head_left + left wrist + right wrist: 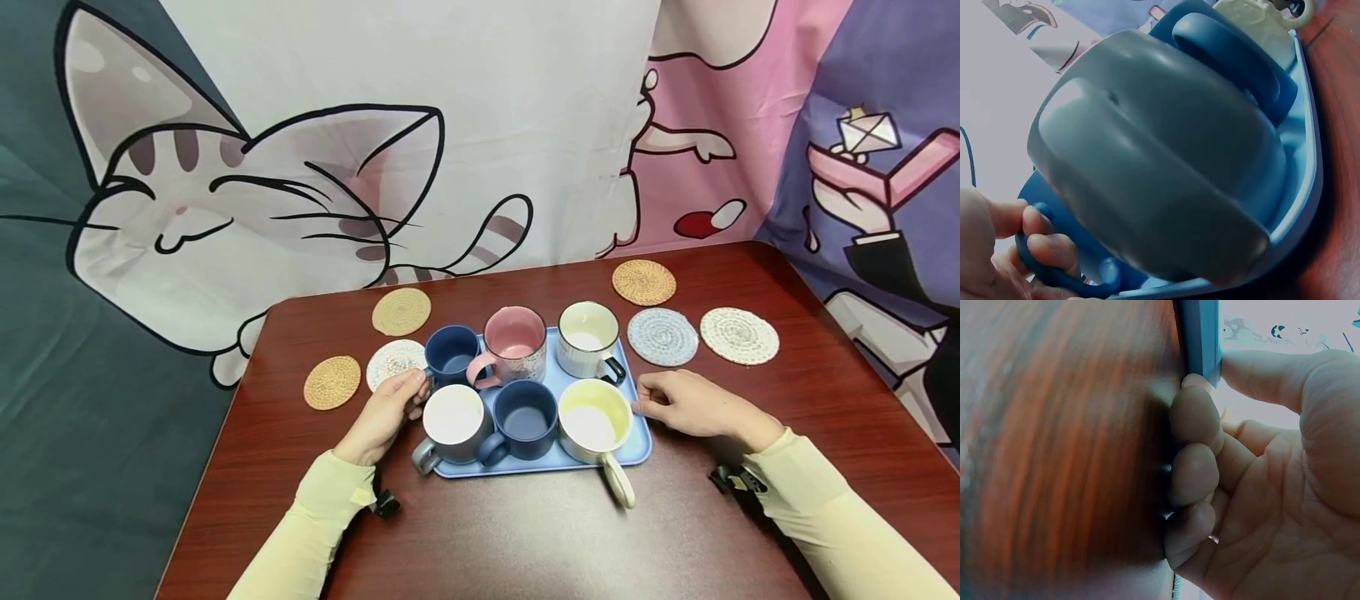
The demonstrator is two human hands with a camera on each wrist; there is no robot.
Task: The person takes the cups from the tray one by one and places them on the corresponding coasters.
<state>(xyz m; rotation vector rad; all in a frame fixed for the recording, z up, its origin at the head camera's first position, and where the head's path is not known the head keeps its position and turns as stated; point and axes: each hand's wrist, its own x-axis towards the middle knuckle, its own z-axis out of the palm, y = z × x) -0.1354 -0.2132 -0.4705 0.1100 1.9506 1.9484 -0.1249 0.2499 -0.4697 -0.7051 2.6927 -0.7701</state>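
Note:
A light blue tray [480,470] carries several mugs. At its back left corner my left hand [390,408] grips the handle of a navy mug [453,367]; in the left wrist view, fingers curl through that handle [1054,275]. Beside it stand a pink mug [534,363] and a white mug with a black handle [581,360]. The front row has a grey mug [459,448] with a white inside, a second navy mug [531,446] and a cream mug [581,446] with a yellow inside. My right hand [686,403] pinches the tray's right edge [1200,337] between thumb and fingers.
Woven coasters lie on the dark red table [570,550]: tan [332,383], beige [401,312] and white [390,360] at left; tan [643,282], blue-grey [662,337] and white [739,336] at right. A cartoon-printed cloth [480,67] hangs behind the table.

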